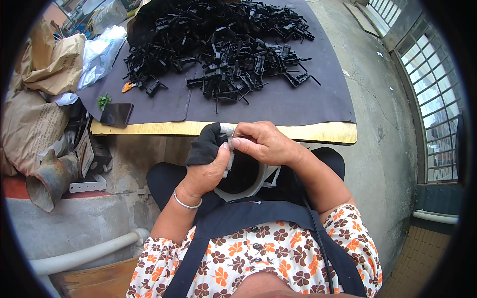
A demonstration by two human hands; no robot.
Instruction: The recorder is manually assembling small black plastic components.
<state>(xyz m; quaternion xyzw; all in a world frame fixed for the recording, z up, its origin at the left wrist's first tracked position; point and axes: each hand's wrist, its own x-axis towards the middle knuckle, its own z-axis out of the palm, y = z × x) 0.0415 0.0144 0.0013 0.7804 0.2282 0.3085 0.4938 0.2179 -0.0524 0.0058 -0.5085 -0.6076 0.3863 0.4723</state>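
Black small piece (223,141), mostly hidden, is at near edge of dark-grey-topped, yellow-edged table (308,104). L hand (208,161), part-covered by black cloth glove (202,146), has grip curled round it; R hand (268,143) has thumb & index pressed together, can't tell on what. White round bucket (259,183) below table edge, body side. Table's far half: big heap of black plastic parts (238,64); near L corner: dark flat phone (117,115), green leafy sprig (104,101).

dark-covered table (278,109), piled black parts (233,64), phone (117,115)
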